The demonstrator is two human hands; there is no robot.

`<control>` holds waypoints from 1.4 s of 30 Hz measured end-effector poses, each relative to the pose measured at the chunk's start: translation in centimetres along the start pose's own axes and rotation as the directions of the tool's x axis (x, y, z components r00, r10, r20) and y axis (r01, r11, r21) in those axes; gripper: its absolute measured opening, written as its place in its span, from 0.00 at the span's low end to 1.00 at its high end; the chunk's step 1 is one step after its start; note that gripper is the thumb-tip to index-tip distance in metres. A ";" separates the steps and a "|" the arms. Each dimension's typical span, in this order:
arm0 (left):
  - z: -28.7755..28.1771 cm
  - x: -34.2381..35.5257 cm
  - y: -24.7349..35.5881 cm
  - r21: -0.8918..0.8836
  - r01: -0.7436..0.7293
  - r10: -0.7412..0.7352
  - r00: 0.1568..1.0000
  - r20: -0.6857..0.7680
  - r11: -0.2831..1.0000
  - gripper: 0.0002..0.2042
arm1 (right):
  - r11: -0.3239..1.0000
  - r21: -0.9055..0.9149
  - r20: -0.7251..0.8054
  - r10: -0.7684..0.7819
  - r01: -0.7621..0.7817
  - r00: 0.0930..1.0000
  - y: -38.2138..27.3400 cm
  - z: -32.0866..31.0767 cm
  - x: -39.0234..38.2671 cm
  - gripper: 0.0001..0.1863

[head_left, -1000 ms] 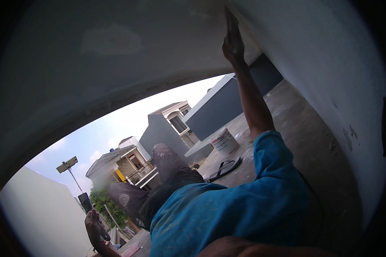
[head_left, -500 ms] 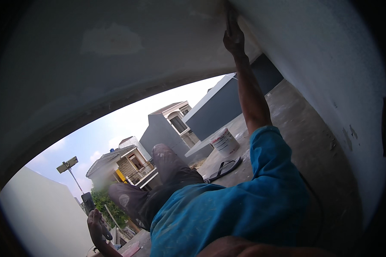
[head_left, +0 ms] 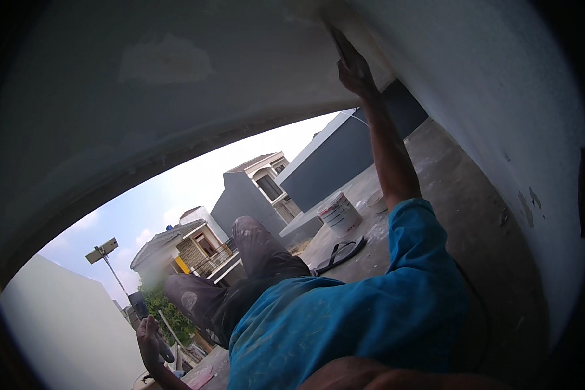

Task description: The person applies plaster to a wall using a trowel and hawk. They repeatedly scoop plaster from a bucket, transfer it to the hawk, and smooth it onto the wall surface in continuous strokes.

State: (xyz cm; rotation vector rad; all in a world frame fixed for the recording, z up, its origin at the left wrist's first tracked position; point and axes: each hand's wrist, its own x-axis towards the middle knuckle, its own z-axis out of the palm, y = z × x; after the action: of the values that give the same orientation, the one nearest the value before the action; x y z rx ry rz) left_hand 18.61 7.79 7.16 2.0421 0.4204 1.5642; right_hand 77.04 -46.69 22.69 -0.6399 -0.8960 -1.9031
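Observation:
My right arm reaches up to the pale ceiling (head_left: 195, 97), near where it meets the wall on the right. My right hand (head_left: 356, 75) is closed around a putty knife (head_left: 336, 42), seen nearly edge-on; its far end is blurred in shadow against the ceiling. Low on the left, my left hand (head_left: 148, 337) grips another putty knife (head_left: 138, 303). That one has a wide dark blade above the fingers, and its handle end sticks out below them. A lighter dried patch (head_left: 168, 62) marks the ceiling left of the right hand.
A white bucket (head_left: 340, 214) and a black flip-flop (head_left: 339, 255) are on the stained concrete floor (head_left: 461, 188). The wall (head_left: 500, 110) rises close at right, with chipped spots. Beyond the ceiling's edge are houses (head_left: 201, 250), a tree and a lamp on a pole (head_left: 103, 250).
My right hand has moved slightly down, and the putty knife's far end has swung left along the ceiling. My left hand and its putty knife have shifted a little to the right.

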 end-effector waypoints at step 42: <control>-2.0 -0.2 -0.7 -0.031 -0.009 0.009 1.000 -0.004 0.999 0.20 | 0.988 -0.067 -0.318 0.112 -0.140 0.941 -1.8 4.1 7.1 0.22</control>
State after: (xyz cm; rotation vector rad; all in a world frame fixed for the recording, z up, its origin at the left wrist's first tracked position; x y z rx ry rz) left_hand 16.74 8.72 6.95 2.0202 0.3863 1.5702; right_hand 72.48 -46.49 29.76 -0.4187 -0.5569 -1.8690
